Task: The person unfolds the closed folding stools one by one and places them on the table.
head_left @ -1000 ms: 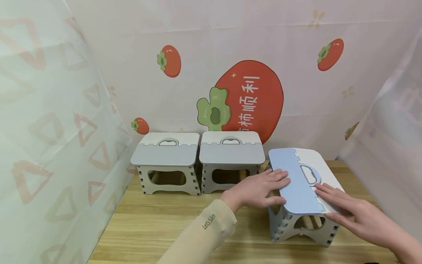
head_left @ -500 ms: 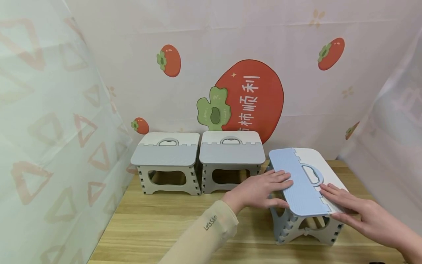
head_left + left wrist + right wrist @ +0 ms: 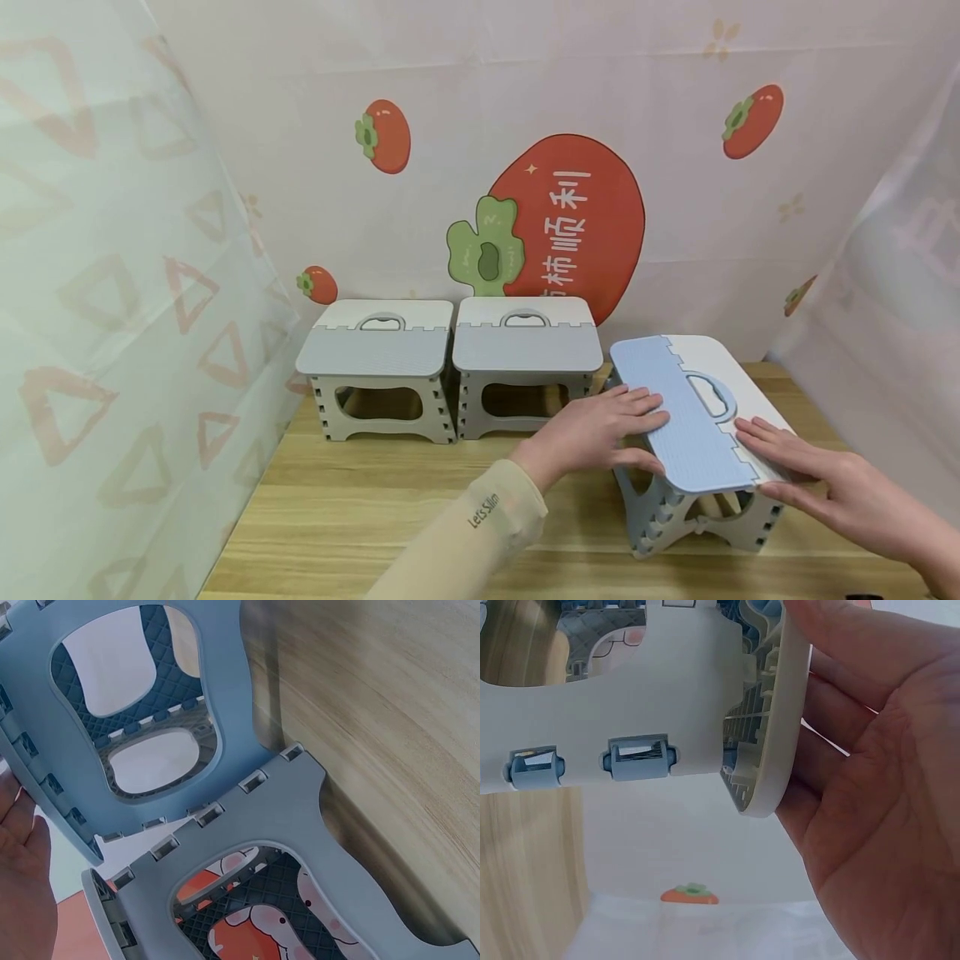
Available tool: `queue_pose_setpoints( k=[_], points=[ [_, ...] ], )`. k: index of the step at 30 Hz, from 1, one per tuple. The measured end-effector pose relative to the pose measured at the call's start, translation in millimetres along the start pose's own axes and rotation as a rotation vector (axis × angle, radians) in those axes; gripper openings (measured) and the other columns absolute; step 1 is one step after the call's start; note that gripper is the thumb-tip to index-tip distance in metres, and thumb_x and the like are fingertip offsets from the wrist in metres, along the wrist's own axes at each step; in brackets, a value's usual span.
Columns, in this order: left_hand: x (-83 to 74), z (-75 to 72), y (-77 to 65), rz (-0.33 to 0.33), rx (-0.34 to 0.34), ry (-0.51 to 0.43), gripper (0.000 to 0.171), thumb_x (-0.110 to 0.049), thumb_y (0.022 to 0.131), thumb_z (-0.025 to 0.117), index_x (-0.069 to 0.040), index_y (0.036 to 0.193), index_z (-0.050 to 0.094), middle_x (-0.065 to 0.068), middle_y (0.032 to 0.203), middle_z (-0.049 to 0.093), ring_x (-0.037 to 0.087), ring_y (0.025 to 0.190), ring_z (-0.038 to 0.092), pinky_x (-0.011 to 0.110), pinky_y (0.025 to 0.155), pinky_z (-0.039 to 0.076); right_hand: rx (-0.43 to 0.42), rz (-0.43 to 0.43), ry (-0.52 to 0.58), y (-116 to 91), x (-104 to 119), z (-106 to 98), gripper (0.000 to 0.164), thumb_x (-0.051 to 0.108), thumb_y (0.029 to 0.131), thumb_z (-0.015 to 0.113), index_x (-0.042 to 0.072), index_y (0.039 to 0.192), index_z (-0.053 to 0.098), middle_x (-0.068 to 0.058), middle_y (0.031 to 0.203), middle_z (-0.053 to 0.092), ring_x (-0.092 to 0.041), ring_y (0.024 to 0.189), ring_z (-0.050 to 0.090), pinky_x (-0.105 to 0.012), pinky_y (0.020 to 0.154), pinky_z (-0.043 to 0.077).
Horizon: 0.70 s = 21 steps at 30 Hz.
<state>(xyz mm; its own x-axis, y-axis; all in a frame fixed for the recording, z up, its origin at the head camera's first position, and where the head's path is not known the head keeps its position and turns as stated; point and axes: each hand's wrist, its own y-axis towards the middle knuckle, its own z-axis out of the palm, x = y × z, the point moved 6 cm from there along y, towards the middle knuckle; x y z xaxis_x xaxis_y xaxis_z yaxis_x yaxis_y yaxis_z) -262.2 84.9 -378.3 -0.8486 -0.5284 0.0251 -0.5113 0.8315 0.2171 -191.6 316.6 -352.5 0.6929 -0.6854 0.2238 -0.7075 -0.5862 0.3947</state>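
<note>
A folding step stool [image 3: 675,417], one half of its top blue and the other white, stands open and angled at the right of the table. My left hand [image 3: 600,429] lies with outstretched fingers over its blue edge, thumb lower down. On the white half rest the fingers of my right hand [image 3: 817,483], its thumb along the near rim. Seen from the left wrist, the hand [image 3: 22,877] is at the edge of the top, beside the blue leg panel [image 3: 236,697]. From the right wrist, the palm [image 3: 885,772] is outside the white rim [image 3: 780,750].
Two more stools, one grey-and-white [image 3: 375,354] at back left and a matching one [image 3: 525,350] beside it, stand against the persimmon-print backdrop [image 3: 300,167]. The wooden table [image 3: 337,517] runs under everything. A small dark object [image 3: 864,597] shows at the bottom right edge.
The blue-and-white stool has shifted slightly right and turned a little, its near end swinging right. Both hands moved with it. The two grey stools stayed in place.
</note>
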Motion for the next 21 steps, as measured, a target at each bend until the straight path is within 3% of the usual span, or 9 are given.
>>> queue_pose_setpoints(
  k=[10,16,21],
  points=[
    [-5.3,-2.0,2.4,-0.034,-0.043,0.055,0.075,-0.074,0.087,0.058,-0.033,0.150,0.053,-0.012,0.156,0.047,0.004,0.146,0.039,0.019,0.123,0.019,0.038,0.115,0.028,-1,-5,1,0.071,0.013,0.083,0.084,0.021,0.148,0.056,0.020,0.157,0.043,0.019,0.140,0.028,0.005,0.093,0.025],
    [-10.3,-5.6,4.2,-0.012,-0.085,0.124,0.073,-0.076,0.086,0.058,-0.033,0.145,0.059,-0.013,0.150,0.055,0.006,0.142,0.047,0.019,0.121,0.027,0.021,0.143,-0.014,-1,-5,1,0.075,0.021,0.081,0.087,0.025,0.149,0.056,0.028,0.156,0.035,0.024,0.136,0.025,0.005,0.092,0.021],
    [-13.1,-7.2,5.4,0.005,-0.136,0.161,0.071,-0.077,0.085,0.058,-0.033,0.140,0.062,-0.012,0.143,0.060,0.006,0.136,0.053,0.020,0.118,0.034,0.014,0.158,-0.028,0,-5,3,0.077,0.025,0.080,0.088,0.025,0.149,0.055,0.017,0.155,0.038,0.026,0.136,0.021,0.007,0.093,0.018]
  ],
)
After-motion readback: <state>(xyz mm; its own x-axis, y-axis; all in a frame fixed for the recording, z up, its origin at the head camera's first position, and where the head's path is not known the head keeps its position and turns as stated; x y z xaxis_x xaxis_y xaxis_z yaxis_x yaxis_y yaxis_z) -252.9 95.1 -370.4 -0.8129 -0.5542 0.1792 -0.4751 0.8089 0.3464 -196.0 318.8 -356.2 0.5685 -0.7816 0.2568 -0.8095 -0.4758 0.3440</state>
